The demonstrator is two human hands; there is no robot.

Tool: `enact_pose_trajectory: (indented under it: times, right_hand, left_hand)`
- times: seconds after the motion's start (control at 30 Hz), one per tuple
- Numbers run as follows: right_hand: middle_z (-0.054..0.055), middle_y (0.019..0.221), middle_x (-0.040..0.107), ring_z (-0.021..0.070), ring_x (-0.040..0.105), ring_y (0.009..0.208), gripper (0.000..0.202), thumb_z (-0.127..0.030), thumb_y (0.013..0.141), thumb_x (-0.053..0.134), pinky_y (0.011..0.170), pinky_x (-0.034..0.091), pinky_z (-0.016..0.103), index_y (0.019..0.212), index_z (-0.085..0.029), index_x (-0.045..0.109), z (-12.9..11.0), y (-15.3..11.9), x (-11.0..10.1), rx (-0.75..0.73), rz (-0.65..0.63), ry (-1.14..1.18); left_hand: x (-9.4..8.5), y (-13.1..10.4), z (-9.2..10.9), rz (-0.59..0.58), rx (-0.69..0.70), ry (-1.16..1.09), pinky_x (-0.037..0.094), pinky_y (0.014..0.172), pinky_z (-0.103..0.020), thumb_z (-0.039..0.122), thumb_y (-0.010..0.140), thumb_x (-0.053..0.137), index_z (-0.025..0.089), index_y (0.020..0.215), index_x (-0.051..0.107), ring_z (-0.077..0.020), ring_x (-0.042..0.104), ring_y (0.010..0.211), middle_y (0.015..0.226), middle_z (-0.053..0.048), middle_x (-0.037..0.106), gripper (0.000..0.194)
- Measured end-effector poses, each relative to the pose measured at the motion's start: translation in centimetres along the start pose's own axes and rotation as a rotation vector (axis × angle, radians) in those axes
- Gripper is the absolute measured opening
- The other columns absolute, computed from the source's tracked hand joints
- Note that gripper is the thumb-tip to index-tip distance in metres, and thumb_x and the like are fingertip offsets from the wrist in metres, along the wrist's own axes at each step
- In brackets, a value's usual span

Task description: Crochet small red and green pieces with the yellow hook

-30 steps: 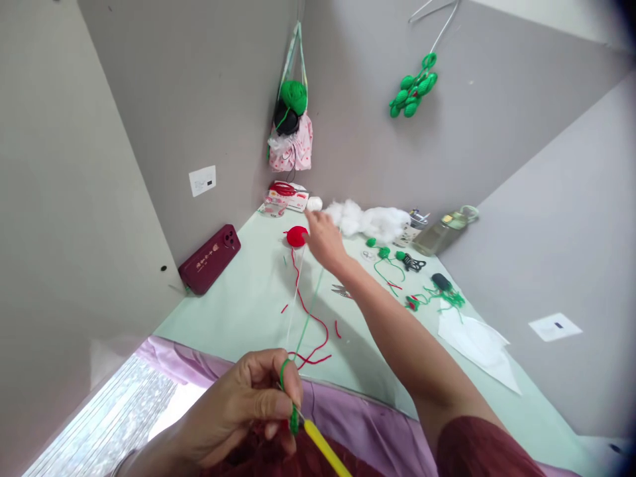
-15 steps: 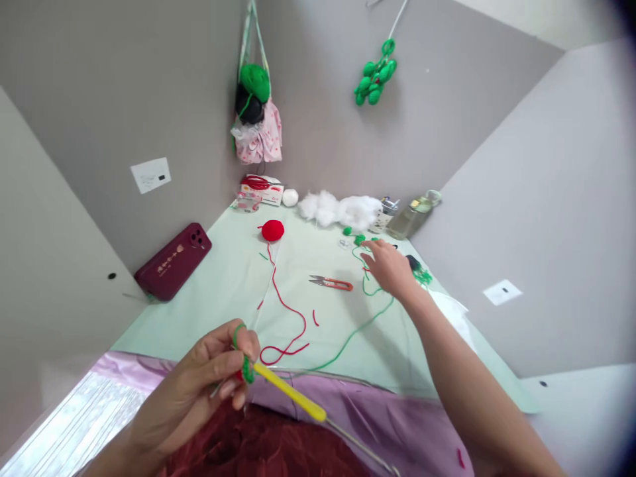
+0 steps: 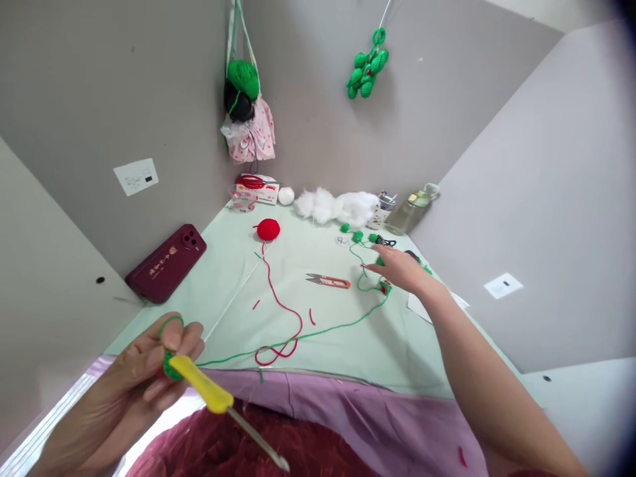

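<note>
My left hand (image 3: 144,374) is closed around a small green crochet piece (image 3: 171,366), with a loop of green yarn over a finger. A crochet hook (image 3: 203,384) with a yellow handle is stuck in the piece, its bare metal end pointing down to the right. Green yarn (image 3: 318,332) runs from the piece across the table to the right. My right hand (image 3: 400,266) reaches over the table's right side, thumb and fingers apart. Beside its fingertips lie small green crocheted balls (image 3: 358,236) and a black clip (image 3: 386,242). Part of the green yarn there is hidden under the hand.
Orange-handled thread snips (image 3: 328,281) lie mid-table, left of my right hand. Behind are a red yarn ball (image 3: 268,229), white stuffing (image 3: 338,207) and a bottle (image 3: 412,209). A dark red phone (image 3: 166,263) leans at left. A green crocheted ornament (image 3: 368,65) hangs above.
My left hand has moved left with the crochet piece and hook, drawing the green yarn straighter across the table. My right hand has shifted slightly right, and a red-and-green bit shows below it.
</note>
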State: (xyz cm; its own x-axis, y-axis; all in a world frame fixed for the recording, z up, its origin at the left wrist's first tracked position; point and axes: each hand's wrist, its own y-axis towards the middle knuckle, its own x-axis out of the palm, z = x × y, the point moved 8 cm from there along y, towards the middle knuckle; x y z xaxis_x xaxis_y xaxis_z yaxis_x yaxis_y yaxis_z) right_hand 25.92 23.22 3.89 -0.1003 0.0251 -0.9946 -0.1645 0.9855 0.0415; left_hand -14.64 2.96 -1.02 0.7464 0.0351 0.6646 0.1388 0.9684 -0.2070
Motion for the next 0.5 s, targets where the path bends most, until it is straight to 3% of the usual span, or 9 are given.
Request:
enact_pose_trajectory:
  times: [0.07,0.13,0.2,0.27,0.33,0.43,0.5]
  right_hand:
    - [0.007,0.113,0.078,0.0259,0.075,0.101,0.047,-0.037,0.085,0.085,0.091,0.062,0.039,0.129,-0.028,0.072,-4.8,1.2,0.1,-0.162,-0.081,0.043]
    - [0.003,0.116,0.079,0.0256,0.075,0.104,0.049,-0.034,0.078,0.09,0.091,0.061,0.036,0.124,-0.032,0.075,-9.7,2.5,-0.2,-0.29,-0.084,0.08]
    - [0.013,0.138,0.07,0.032,0.066,0.127,0.05,-0.021,0.089,0.078,0.105,0.055,0.046,0.137,-0.024,0.067,-13.4,3.4,-1.4,-0.333,0.038,0.108]
    - [0.024,0.151,0.058,0.0373,0.055,0.14,0.047,-0.015,0.1,0.058,0.112,0.047,0.056,0.146,-0.014,0.056,-15.6,3.0,-2.6,-0.322,0.175,0.137]
    - [0.018,0.141,0.065,0.0306,0.062,0.13,0.043,-0.022,0.105,0.054,0.109,0.051,0.049,0.147,-0.019,0.054,-17.4,0.7,-3.2,-0.372,0.226,0.204]
    - [0.007,0.123,0.073,0.0206,0.071,0.106,0.043,-0.029,0.101,0.067,0.096,0.058,0.036,0.143,-0.027,0.059,-20.9,-6.3,-2.7,-0.733,0.057,0.6]
    - [0.007,0.125,0.071,0.0192,0.07,0.105,0.06,-0.035,0.095,0.076,0.095,0.059,0.034,0.15,-0.03,0.053,-21.8,-10.4,-2.1,-0.799,-0.002,0.794]
  left_hand:
    - [2.0,0.2,-1.4,-0.109,-0.08,-0.015,0.048,0.046,-0.012,0.032,0.075,0.094,0.02,0.075,0.07,-0.0003,0.022,0.046,0.073,0.007,0.053,0.027]
    - [3.6,0.6,-2.6,-0.184,-0.113,-0.034,0.047,0.047,-0.012,0.034,0.078,0.092,0.02,0.076,0.072,-0.0013,0.023,0.048,0.074,0.006,0.052,0.025]
    - [5.3,0.9,-3.5,-0.305,-0.14,-0.048,0.048,0.047,-0.012,0.034,0.081,0.09,0.02,0.078,0.073,-0.0008,0.023,0.047,0.073,0.006,0.052,0.021]
    - [5.7,1.4,-3.9,-0.301,-0.138,-0.061,0.047,0.047,-0.011,0.033,0.083,0.088,0.02,0.079,0.074,0.0001,0.023,0.046,0.074,0.006,0.054,0.019]
    - [5.4,2.0,-3.6,-0.218,-0.119,-0.079,0.046,0.047,-0.01,0.031,0.082,0.09,0.02,0.079,0.075,-0.0003,0.028,0.047,0.074,0.005,0.057,0.018]
    - [5.1,2.9,-3.1,-0.074,-0.098,-0.067,0.046,0.049,-0.01,0.03,0.075,0.095,0.019,0.08,0.076,0.0002,0.033,0.047,0.07,0.006,0.056,0.022]
    - [6.0,3.5,-3.2,-0.063,-0.108,-0.024,0.047,0.05,-0.011,0.033,0.074,0.096,0.019,0.08,0.076,-0.0016,0.038,0.047,0.062,0.007,0.053,0.025]
